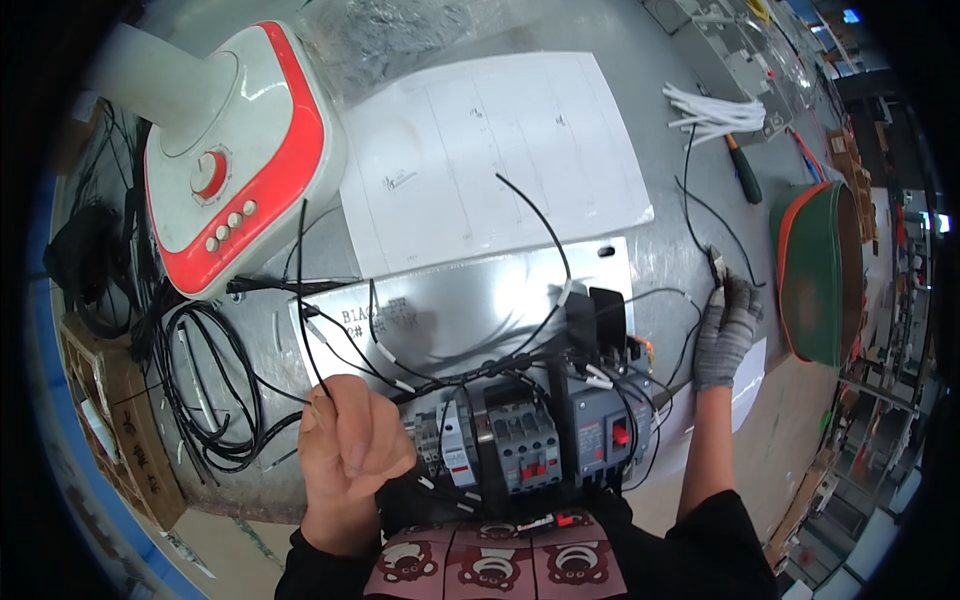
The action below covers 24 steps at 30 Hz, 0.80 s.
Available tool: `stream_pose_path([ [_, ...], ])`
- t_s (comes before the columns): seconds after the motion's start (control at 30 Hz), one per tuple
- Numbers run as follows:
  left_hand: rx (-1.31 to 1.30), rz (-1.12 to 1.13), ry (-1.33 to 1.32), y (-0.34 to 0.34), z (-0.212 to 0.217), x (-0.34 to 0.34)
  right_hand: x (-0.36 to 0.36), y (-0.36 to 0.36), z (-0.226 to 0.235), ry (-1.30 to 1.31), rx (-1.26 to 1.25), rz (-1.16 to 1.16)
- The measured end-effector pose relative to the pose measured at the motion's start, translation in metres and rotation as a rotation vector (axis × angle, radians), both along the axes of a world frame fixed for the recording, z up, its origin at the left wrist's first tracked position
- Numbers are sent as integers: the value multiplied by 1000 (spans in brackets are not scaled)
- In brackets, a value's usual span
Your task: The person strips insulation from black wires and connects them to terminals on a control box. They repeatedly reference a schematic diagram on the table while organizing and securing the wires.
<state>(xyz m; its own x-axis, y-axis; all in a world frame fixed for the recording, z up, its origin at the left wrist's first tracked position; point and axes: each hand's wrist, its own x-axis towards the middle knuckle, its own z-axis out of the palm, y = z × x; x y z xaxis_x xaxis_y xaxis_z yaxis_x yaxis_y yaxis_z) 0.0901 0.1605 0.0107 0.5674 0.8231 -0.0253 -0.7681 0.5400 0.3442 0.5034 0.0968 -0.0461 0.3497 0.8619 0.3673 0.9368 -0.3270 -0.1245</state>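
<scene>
My bare left hand is closed in a pinch on a thin black wire, which stands up past the fingertips. My right hand, in a grey knit glove, is closed at the right, around a small dark and silver thing too small to name. Thin black wires run out above its fingers. Between the hands lies a metal mounting plate carrying a moulded-case circuit breaker, a contactor and a narrow white module. A bundle of black wires with white sleeves runs across above them.
A white and red fan base stands at the far left, above a coil of black cable. Paper drawings lie behind the plate. At the right are white tubes, a screwdriver and a green bin.
</scene>
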Motion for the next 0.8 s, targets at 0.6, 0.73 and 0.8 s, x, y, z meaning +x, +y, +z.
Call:
stream_pose_path([
  [0.6,-30,48,-119,-1,-8,2,10,-1,-7,-43,37,-39],
  [0.73,-26,54,-125,1,-9,1,10,0,-4,-58,20,-54],
  [0.8,-47,55,-141,1,-6,3,10,-1,-6,-53,30,-50],
])
